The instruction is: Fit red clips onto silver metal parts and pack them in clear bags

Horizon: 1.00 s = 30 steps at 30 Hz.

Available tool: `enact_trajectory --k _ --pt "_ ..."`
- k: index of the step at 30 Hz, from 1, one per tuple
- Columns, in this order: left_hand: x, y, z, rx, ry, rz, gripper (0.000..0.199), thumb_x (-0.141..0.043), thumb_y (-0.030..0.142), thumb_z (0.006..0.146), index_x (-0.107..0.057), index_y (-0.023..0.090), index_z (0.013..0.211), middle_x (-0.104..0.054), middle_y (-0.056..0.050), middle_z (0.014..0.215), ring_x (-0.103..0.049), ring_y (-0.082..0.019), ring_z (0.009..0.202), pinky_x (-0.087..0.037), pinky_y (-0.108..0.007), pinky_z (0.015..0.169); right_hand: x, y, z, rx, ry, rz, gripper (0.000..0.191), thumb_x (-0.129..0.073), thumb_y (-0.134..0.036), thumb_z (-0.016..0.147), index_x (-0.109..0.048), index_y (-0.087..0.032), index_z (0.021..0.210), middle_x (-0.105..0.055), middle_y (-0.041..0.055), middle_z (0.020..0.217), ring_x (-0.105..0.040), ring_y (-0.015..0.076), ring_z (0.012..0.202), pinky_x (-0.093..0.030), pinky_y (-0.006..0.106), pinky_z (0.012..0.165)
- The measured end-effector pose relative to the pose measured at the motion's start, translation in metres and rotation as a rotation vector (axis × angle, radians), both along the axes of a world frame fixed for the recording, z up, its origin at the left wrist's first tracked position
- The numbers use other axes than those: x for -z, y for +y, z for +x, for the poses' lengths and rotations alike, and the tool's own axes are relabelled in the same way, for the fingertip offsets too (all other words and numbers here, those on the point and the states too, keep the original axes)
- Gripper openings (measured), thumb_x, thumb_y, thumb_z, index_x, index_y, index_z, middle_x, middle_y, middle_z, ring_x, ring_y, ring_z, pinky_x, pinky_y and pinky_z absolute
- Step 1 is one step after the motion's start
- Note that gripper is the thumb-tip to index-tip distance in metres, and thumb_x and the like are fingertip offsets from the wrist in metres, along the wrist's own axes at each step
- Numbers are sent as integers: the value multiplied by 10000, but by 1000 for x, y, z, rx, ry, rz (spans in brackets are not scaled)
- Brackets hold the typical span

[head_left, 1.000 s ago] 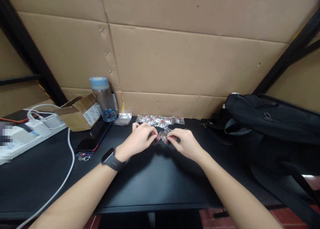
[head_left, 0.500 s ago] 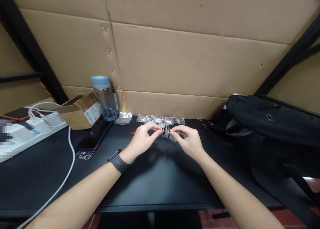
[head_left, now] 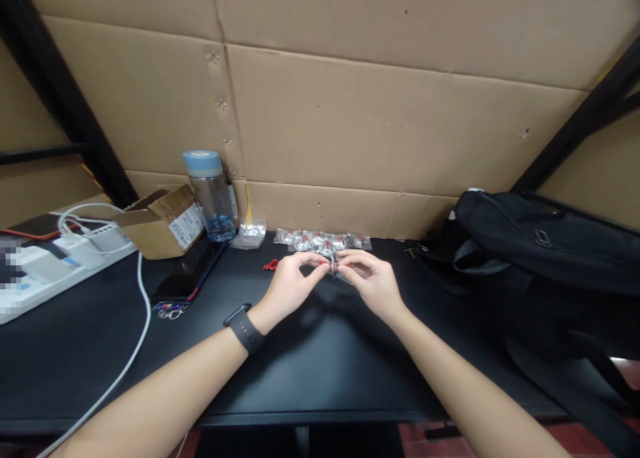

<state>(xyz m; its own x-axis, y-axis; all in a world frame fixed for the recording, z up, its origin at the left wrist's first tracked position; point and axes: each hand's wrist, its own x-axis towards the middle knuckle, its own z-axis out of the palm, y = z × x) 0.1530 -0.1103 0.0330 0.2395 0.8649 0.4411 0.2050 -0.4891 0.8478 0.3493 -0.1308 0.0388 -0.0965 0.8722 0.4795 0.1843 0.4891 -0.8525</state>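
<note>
Over the black table, my left hand (head_left: pixel 294 279) and my right hand (head_left: pixel 371 281) pinch a small clear packet (head_left: pixel 333 265) between thumbs and fingers from both sides. It is turned nearly edge-on and looks to hold a thin silvery disc; the fingers cover much of it. Specks of red show at the fingertips of both hands. Just beyond them lies a row of clear packets with round silvery pieces (head_left: pixel 327 245) and red bits. A little heap of red pieces (head_left: pixel 271 265) rests left of my left hand.
To the left stand a water bottle (head_left: pixel 209 198), an open cardboard box (head_left: pixel 163 226), a dark phone (head_left: pixel 187 275) and a white power strip (head_left: pixel 65 271) with a cable. A clear bag (head_left: pixel 249 234) lies near the cardboard wall (head_left: pixel 350 131). At right sits a black backpack (head_left: pixel 540 245).
My two hands have come closer together around the packet, which now stands edge-on. The left wrist has shifted slightly right, uncovering more of the red pieces.
</note>
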Motion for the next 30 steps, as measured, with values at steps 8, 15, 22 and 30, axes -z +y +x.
enact_trajectory --k 8,15,22,30 --pt "5 2 4 -25 -32 -26 205 -672 371 864 -752 189 914 -772 -67 951 -712 -221 910 -548 -355 899 1 1 -3 -93 176 -146 366 -791 -340 784 -722 -220 1123 -721 86 1155 -686 250 1073 -542 451 1004" --pt "4 1 6 -37 -42 -27 206 -661 370 868 -753 192 918 -776 -63 956 -720 -220 913 -553 -352 894 1 -1 -6 -143 322 -293 407 -815 -396 750 -759 -209 1108 -722 93 1188 -678 268 1095 -533 474 1013" --pt "0 -1 4 -117 -4 24 207 -665 379 865 -759 201 915 -775 -57 938 -718 -225 892 -557 -357 869 1 -2 -7 -149 362 -357 435 -875 -335 675 -771 -213 1079 -760 86 1105 -693 275 1077 -513 477 1035" --pt "-5 -10 7 -152 152 111 153 -665 344 869 -770 241 913 -762 -35 953 -687 -219 948 -523 -370 917 -2 -1 -7 -105 410 -385 434 -879 -326 658 -752 -194 1051 -754 96 1097 -697 258 1051 -519 457 1011"
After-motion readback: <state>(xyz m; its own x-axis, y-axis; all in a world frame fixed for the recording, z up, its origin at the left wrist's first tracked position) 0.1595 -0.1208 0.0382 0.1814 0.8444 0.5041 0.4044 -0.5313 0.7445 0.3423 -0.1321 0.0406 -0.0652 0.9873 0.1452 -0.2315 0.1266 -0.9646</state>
